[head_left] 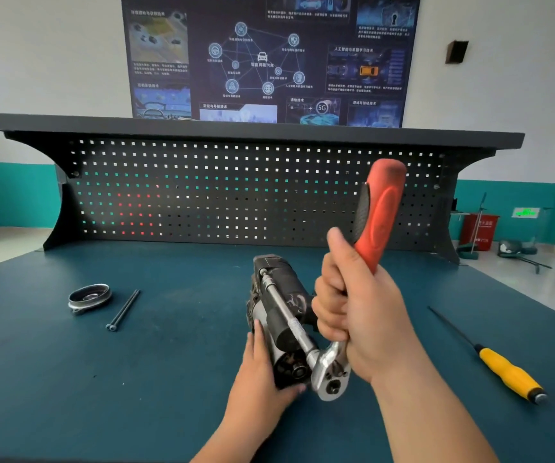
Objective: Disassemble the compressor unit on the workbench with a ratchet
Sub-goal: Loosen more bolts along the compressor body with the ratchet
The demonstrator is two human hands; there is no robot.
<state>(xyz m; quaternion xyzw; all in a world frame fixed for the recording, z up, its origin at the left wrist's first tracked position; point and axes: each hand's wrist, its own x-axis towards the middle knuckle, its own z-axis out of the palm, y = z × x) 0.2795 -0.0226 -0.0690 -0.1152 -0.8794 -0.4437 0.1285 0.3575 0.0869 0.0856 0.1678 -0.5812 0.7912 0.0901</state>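
- Right hand (352,312) is gripping the ratchet (381,212) handle, fingers wrapped tight.
- Left hand (259,372) is clasping the compressor (282,295) near end, fingers along its side.
- Compressor is lying at bench (169,379) centre, ratchet extension running along it.

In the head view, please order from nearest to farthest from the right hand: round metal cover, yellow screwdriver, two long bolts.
From the right hand:
1. yellow screwdriver, on its right.
2. two long bolts, on the left.
3. round metal cover, farther left, beside the bolts.
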